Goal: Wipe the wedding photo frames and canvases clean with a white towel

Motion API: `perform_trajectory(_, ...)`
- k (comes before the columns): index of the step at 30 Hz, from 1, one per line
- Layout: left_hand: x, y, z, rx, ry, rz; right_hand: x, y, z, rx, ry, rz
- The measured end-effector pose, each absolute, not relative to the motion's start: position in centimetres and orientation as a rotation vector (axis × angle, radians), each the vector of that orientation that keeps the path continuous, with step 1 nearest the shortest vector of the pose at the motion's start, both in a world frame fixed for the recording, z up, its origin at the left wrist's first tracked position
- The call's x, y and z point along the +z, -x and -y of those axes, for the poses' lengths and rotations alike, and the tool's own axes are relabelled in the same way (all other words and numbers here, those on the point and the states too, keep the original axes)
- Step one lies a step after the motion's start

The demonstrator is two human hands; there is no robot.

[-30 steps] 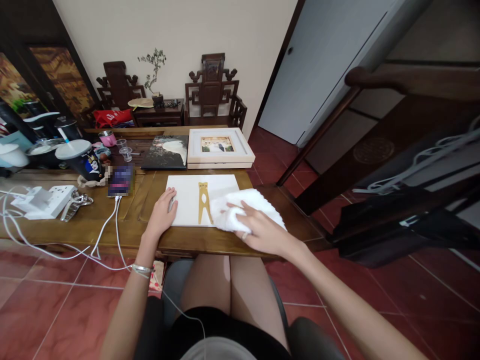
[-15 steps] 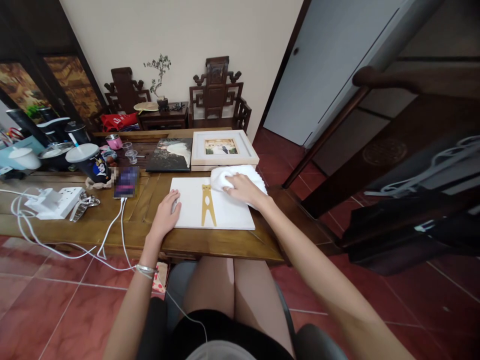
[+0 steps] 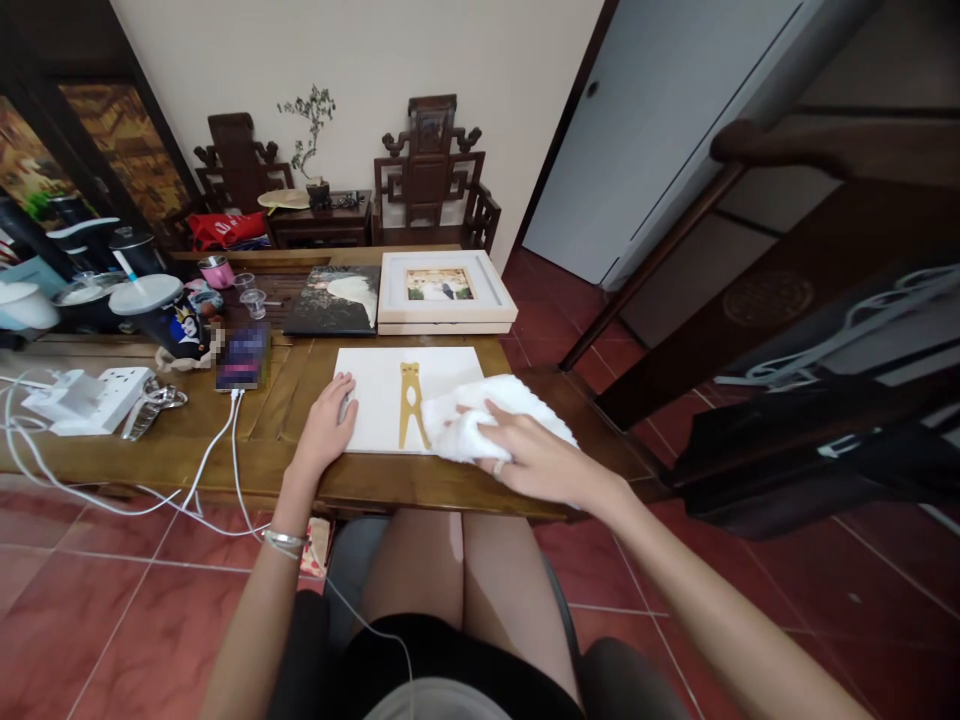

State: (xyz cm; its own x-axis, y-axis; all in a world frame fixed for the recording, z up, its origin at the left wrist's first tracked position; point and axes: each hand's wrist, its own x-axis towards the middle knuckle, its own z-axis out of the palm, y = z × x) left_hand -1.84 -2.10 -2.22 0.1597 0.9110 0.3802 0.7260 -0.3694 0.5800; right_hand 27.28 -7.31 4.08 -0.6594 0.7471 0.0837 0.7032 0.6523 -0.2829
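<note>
A white rectangular board (image 3: 373,400) lies flat near the table's front edge. On its face is a gold, long-legged animal shape (image 3: 410,400). My left hand (image 3: 328,422) rests on the board's left edge, fingers stretched out and holding nothing. My right hand (image 3: 517,445) grips a bunched white cloth (image 3: 480,405), pressed over the board's lower right part. The cloth hides that corner and touches one leg of the gold shape, and part of it hangs past the board's right side.
Behind the board lie a framed photo (image 3: 450,315) and a dark photo panel (image 3: 315,310). To the left are a phone (image 3: 241,360) on charging cables, a power strip (image 3: 112,400), a metal clip (image 3: 154,408) and a lidded dark cup (image 3: 176,325). A wooden chair (image 3: 675,330) stands at right.
My right hand has drawn the cloth from the board's upper right corner down toward its lower right corner. My left hand stays on the left edge. The view has shifted slightly.
</note>
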Motion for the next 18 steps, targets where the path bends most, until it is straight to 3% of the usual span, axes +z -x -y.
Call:
perform_trajectory(10,-2.4,2.0,2.0,1.028,-2.158,-1.591,3.3,-24.9,-4.4,0.128,1.511,2.517)
perform_trajectory(18,-2.3,1.9,2.1,1.026,-2.162,-1.596,3.2,-25.5,2.7,0.145,1.342,2.597)
